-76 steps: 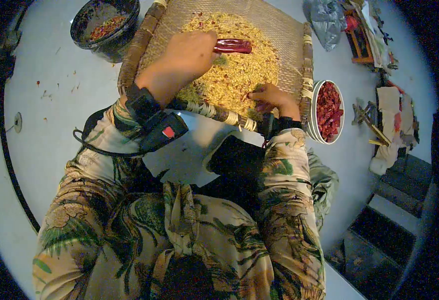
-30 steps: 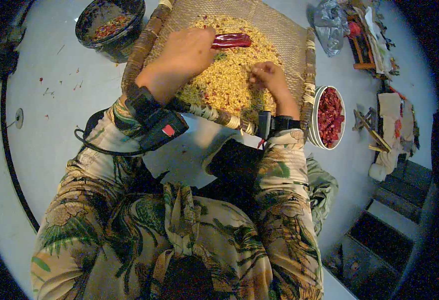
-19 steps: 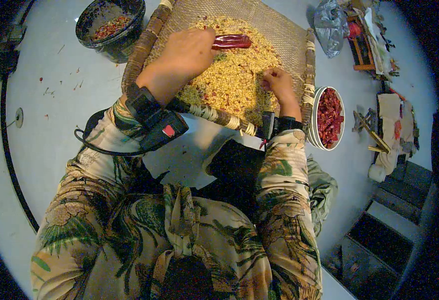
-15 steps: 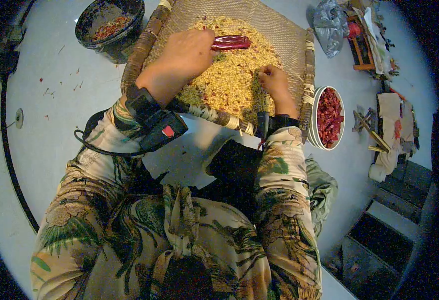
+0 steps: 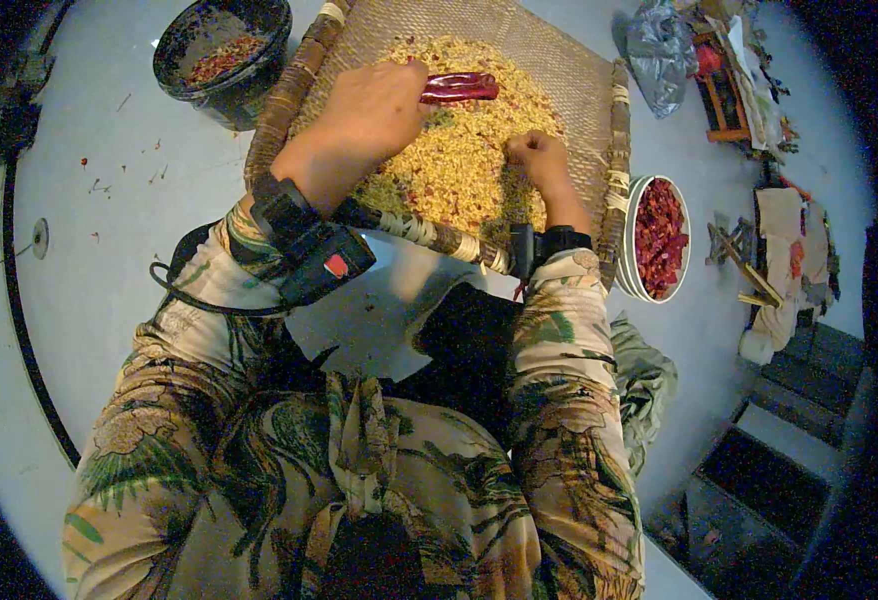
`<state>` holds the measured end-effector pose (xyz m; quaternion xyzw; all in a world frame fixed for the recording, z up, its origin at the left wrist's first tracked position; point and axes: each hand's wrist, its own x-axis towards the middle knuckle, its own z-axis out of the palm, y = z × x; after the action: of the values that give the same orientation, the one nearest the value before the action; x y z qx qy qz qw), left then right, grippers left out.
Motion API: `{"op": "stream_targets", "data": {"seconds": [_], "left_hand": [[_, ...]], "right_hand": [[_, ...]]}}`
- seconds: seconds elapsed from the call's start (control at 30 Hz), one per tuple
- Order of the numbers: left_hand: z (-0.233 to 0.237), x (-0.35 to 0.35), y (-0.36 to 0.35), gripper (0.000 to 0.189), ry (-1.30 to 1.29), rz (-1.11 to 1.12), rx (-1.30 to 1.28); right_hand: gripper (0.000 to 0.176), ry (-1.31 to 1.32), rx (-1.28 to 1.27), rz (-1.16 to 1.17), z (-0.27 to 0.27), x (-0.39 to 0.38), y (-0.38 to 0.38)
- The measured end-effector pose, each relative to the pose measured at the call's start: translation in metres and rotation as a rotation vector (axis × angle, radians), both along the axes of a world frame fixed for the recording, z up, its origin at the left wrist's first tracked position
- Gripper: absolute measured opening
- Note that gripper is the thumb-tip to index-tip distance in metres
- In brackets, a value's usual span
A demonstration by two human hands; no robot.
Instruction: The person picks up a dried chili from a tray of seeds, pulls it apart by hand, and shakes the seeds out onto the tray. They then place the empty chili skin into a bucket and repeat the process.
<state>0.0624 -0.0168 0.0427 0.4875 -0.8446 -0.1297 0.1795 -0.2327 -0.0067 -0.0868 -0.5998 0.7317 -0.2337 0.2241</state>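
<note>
My left hand point(image 5: 379, 108) is closed on one end of a long, shiny dark red dried chili point(image 5: 461, 88), which points right over a heap of yellow seeds point(image 5: 459, 155). The seeds, mixed with red bits, lie on a large woven tray point(image 5: 569, 50) with a thick rim bound in light strips. Lower and to the right, my right hand point(image 5: 539, 160) hovers over the heap's right side with its fingers pinched together; whatever is between them is too small to make out.
Right of the tray stands a white bucket point(image 5: 687, 240) of red chili pieces. A black bucket point(image 5: 244, 95) with red scraps is at upper left. Further right are a plastic bag point(image 5: 656, 55), a wooden stool point(image 5: 749, 270) and dark boxes point(image 5: 759, 480).
My right hand has shifted slightly to the left. My left hand and the chili have hardly moved.
</note>
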Motion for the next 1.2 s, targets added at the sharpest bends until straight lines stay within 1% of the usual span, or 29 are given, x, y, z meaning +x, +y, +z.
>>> {"op": "stream_targets", "data": {"seconds": [0.03,0.07,0.1,0.13,0.17,0.27,0.37,0.47,0.57,0.77,0.87,0.97,1.07,1.17,1.2], "left_hand": [[0.001,0.000,0.000,0.023,0.004,0.008,0.016],[0.000,0.000,-0.001,0.023,0.000,0.010,0.014],[-0.001,0.000,-0.002,0.023,-0.005,0.012,0.012],[-0.001,0.000,-0.003,0.023,-0.009,0.013,0.010],[-0.002,0.000,-0.002,0.023,-0.007,0.013,0.003],[-0.003,0.000,-0.002,0.023,-0.006,0.014,0.003],[-0.004,-0.002,-0.003,0.022,-0.007,0.010,0.007],[-0.009,-0.002,-0.004,0.021,-0.007,0.006,-0.020],[-0.007,-0.003,-0.003,0.020,-0.020,0.020,-0.003],[-0.004,-0.003,-0.002,0.024,-0.010,0.013,0.003],[-0.005,-0.003,-0.003,0.026,-0.011,0.013,0.004],[-0.005,-0.002,-0.004,0.025,-0.013,0.013,-0.005],[-0.005,-0.002,-0.004,0.025,-0.031,0.018,0.006],[-0.006,0.000,-0.003,0.025,-0.017,-0.001,-0.024],[-0.006,0.001,-0.003,0.026,-0.006,-0.008,-0.034]], "right_hand": [[0.018,-0.078,0.112,-0.069,0.005,-0.004,-0.003],[0.017,-0.285,0.155,-0.098,0.009,-0.008,-0.003],[0.017,-0.493,0.197,-0.128,0.030,-0.002,0.003],[0.017,-0.700,0.239,-0.156,0.039,0.000,0.006],[0.016,-0.799,0.258,-0.182,0.040,-0.002,0.004],[0.018,-0.987,0.292,-0.151,0.035,-0.013,-0.001],[0.020,-1.077,0.248,-0.204,0.051,-0.001,0.005],[0.021,-1.085,0.255,-0.170,0.056,0.000,0.005],[0.023,-1.159,0.195,-0.165,0.055,0.001,0.006],[0.035,-1.284,0.202,-0.163,0.058,0.003,0.005],[0.040,-1.360,0.218,-0.114,0.055,0.001,0.004],[0.039,-1.277,0.255,-0.118,0.057,0.002,0.004],[0.031,-1.067,0.274,-0.183,0.055,0.007,0.004],[0.022,-0.847,0.312,-0.130,0.039,0.003,-0.001],[0.020,-0.812,0.322,-0.110,0.040,0.007,0.000]]}}
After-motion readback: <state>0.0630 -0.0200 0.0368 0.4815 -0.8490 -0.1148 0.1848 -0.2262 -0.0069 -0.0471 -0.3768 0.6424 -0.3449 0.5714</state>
